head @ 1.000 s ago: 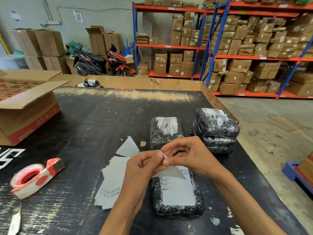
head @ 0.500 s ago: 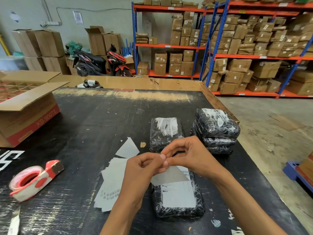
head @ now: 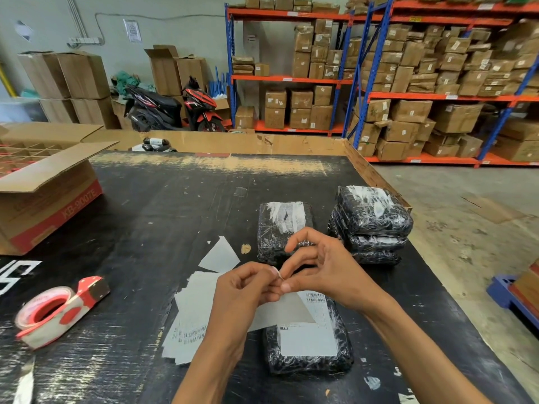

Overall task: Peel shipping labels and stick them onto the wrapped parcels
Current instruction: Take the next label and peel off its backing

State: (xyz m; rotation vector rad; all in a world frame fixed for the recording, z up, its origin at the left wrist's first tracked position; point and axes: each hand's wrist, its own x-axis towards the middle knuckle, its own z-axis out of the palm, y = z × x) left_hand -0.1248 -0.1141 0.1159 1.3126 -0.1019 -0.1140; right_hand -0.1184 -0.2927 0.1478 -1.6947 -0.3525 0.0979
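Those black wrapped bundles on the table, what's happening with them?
A person is labelling them. Both hands, left and right, pinch the corner of a white paper shipping label, picking it from its backing. Below it lies a black plastic-wrapped parcel that already carries a label. A pile of white label sheets lies to its left; a lone black parcel and a stack of black parcels sit beyond.

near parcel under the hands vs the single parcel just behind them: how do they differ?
The near parcel carries a clean, flat shipping label with a barcode; the far parcel bears only torn white scraps on top. The near parcel is partly covered by the label sheet held in the left hand and right hand; the far parcel lies untouched behind them. Both are black-wrapped, lie flat and stand singly on the black table.
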